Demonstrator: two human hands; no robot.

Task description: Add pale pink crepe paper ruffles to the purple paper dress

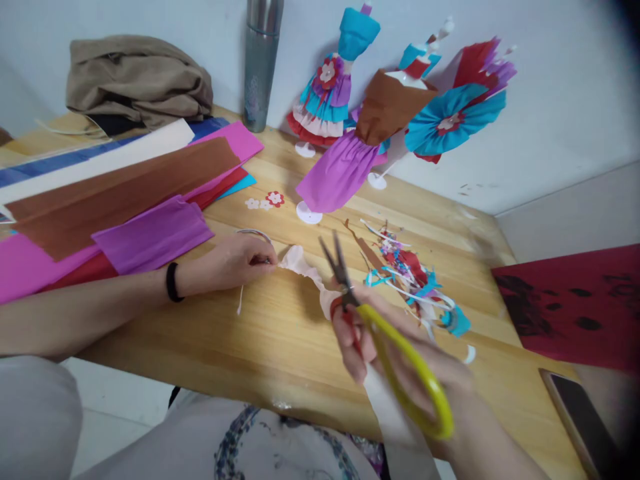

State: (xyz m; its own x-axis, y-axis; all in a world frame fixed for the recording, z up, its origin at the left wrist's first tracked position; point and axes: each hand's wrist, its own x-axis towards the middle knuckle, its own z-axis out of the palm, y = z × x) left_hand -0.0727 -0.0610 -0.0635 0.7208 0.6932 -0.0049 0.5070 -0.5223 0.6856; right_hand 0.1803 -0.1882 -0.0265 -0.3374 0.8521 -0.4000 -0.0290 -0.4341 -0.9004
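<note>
My left hand (225,263), with a black band on its wrist, is closed in a pinch on the end of a gathered pale crepe paper strip (303,261). A thin white cord (241,300) hangs below it, and a curved thin piece shows above its fingers. My right hand (443,353) holds scissors (369,317) with a yellow handle, their blades slightly apart and pointing away from me. The strip runs twisted between both hands, passes at my right fingers, and a flat pale length hangs below them past the table edge.
Crepe paper sheets (125,193) lie at left, before a brown cloth (135,77). A bottle (260,73) and paper-dressed stands (345,160) line the wall. Small paper flowers (275,199) lie mid-table. Colourful scraps (415,273) and a phone (580,420) are at right.
</note>
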